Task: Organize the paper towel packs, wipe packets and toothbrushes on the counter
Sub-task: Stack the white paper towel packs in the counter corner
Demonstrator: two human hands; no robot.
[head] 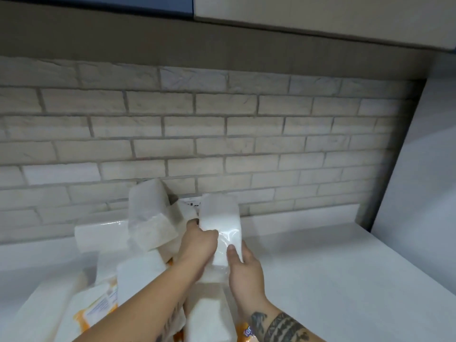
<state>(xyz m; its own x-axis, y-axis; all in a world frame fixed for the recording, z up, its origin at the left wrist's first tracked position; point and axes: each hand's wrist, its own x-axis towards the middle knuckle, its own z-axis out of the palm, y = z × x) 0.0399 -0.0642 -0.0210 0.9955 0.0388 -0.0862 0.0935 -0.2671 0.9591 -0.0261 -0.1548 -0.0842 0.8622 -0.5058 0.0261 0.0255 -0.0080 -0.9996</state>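
Both hands hold one white paper towel pack (220, 218) in clear wrap, lifted above the pile. My left hand (197, 245) grips its left side, fingers curled over the edge. My right hand (243, 265) grips its lower right side with the thumb on the front. Under and left of it lies a heap of several white paper towel packs (150, 218). A wipe packet with orange trim (96, 307) lies at the lower left, partly under my left forearm. Another orange packet (243, 332) peeks out at the bottom. No toothbrush shows.
The white counter (333, 275) stretches to the right of the heap. A pale brick backsplash (222, 134) stands behind, with a socket plate (191, 202) behind the packs. A white side panel (419, 169) closes the right end. Cabinets (320, 16) hang overhead.
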